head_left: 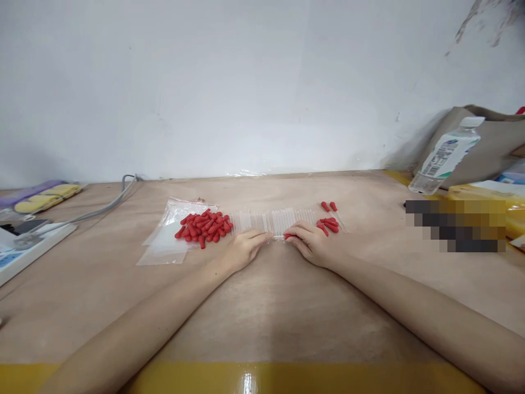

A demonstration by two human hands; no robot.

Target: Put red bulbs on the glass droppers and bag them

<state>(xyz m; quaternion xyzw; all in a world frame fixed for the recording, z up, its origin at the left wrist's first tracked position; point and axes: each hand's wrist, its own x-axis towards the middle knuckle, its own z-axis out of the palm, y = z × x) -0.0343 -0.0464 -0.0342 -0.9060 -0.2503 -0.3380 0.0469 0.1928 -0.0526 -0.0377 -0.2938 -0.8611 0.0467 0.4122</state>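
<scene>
My left hand (247,247) is closed at the near edge of a row of clear dropper tubes (283,218), its fingertips on one end of a single tube (279,237) lying crosswise. At the other end of that tube, my right hand (311,243) pinches a red rubber bulb (288,236), mostly covered by the fingers. A heap of red rubber bulbs (205,225) lies left of the row, partly on clear plastic bags (162,254). Right of my right hand are several loose bulbs (328,223) and two tubes with red bulbs on them (329,207).
A power strip (45,241) with a grey cable (102,210) and a yellow and purple bundle (49,195) are at the left. At the right stand a plastic bottle (447,156), a grey bag (488,148) and a yellow package (471,191). A wall (246,93) closes off the back.
</scene>
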